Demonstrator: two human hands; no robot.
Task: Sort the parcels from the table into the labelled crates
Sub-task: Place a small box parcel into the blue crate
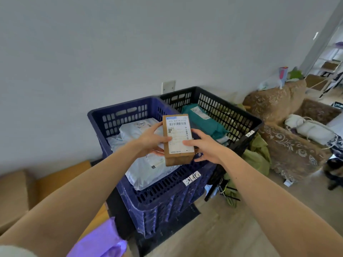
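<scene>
Brown cardboard parcel [177,138], held between both hands above the near right part of the blue crate [157,191], white shipping label up. The barcode shows, but the small print is too blurred to read. The left hand [152,140] grips its left edge, thumb on the label and fingers [157,152] curled beneath. The right hand [206,145] clamps the right edge the same way, most of its fingers hidden under the box.

The parcel also hides where the two crates meet. White poly mailers [148,169] lie in the blue crate, seemingly several, overlapping. The black crate [222,106], touching it on the right, holds a teal parcel [202,121].

A handwritten tag [191,178] sits on the blue crate's front rim; the black crate's tag [249,133] is too tilted to read. Both crates stand open-topped against the wall. To their right, green bags [258,154] crowd the floor before a patterned sofa [289,145].
</scene>
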